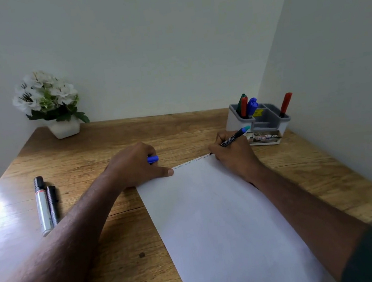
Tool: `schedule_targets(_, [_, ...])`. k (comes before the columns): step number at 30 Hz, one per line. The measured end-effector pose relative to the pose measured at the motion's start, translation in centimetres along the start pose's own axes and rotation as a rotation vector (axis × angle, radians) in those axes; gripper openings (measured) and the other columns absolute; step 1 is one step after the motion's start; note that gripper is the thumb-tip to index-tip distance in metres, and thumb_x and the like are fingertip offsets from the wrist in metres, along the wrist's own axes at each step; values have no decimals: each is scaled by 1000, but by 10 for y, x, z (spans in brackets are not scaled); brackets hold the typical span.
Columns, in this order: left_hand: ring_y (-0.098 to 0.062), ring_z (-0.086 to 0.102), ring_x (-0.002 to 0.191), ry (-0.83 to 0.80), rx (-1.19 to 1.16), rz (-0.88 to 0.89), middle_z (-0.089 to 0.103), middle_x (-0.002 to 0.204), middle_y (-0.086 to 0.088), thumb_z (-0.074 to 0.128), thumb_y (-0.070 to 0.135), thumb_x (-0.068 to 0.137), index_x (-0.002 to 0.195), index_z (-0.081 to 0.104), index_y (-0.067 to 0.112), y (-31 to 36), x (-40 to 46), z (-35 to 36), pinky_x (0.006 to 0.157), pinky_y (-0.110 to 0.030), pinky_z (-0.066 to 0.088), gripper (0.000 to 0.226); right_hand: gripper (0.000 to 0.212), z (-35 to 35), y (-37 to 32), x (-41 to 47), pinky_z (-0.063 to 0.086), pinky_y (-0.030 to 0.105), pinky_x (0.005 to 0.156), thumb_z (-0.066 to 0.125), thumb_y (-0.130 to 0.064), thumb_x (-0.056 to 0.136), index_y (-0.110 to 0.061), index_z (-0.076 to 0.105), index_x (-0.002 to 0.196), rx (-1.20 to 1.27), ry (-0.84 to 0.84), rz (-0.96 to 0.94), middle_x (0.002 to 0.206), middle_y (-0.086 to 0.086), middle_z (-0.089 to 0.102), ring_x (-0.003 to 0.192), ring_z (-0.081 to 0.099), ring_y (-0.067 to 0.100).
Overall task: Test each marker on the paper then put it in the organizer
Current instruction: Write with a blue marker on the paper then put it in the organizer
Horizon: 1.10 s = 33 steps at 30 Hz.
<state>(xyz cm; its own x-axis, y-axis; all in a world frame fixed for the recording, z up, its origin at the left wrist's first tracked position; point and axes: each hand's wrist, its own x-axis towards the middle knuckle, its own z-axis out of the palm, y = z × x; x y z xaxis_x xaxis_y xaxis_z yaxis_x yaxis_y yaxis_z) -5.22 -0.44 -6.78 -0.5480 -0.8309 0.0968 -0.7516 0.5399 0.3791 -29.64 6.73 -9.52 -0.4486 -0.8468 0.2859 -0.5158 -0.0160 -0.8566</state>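
A white sheet of paper (218,219) lies on the wooden desk, with a row of small scribbles along its far edge. My right hand (233,153) grips a black marker (232,138) with a teal end, its tip touching the paper's far right corner. My left hand (134,166) holds a blue cap (153,159) in its curled fingers while the thumb presses the paper's far left corner. A grey and white organizer (238,120) at the back right holds several markers: green, red and blue ones on its left, one red on its right.
Two markers, a silver one (42,207) and a black one (52,205), lie side by side on the desk's left. A white pot of white flowers (51,103) stands at the back left corner. Walls close off the desk behind and to the right.
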Motion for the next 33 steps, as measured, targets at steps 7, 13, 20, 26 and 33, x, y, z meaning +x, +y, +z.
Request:
schedule_targets(7, [-13,56,68,3,-15,-8,62,73,3,76,63,72,75,60,20,-1,0,1,58,-27,36,45,22,-4,-3,-1,42,22,54,65,-2,82,-6,56,62,76,34,1,55,-2,57,51,51,4])
schedule_targets(13, [-14,56,69,11,-56,6,62,74,2,76,52,78,77,59,20,3,-3,-1,58,-26,36,37,25,-9,-8,-7,41,15,51,59,6,88,-4,56,65,200,85,-75,54,-9,59,50,52,-4])
schedule_targets(20, [3,52,61,-1,-448,240,61,78,11,55,13,100,102,70,21,9,-5,0,57,-12,38,17,13,2,-26,-18,47,17,57,55,0,76,12,61,75,371,-144,-225,63,7,64,59,64,2])
schedule_targets(26, [-9,66,80,43,-568,251,72,87,5,72,17,90,103,69,27,6,-1,5,75,-30,52,16,12,-2,-20,-17,42,21,49,67,7,87,10,60,77,551,-246,-202,70,27,67,49,54,17])
schedule_targets(33, [-11,63,84,82,-538,321,72,87,4,66,16,94,93,72,23,9,-2,4,71,-18,44,8,29,0,-15,-16,39,26,51,72,-15,80,11,58,79,655,-347,-189,71,18,71,56,50,21])
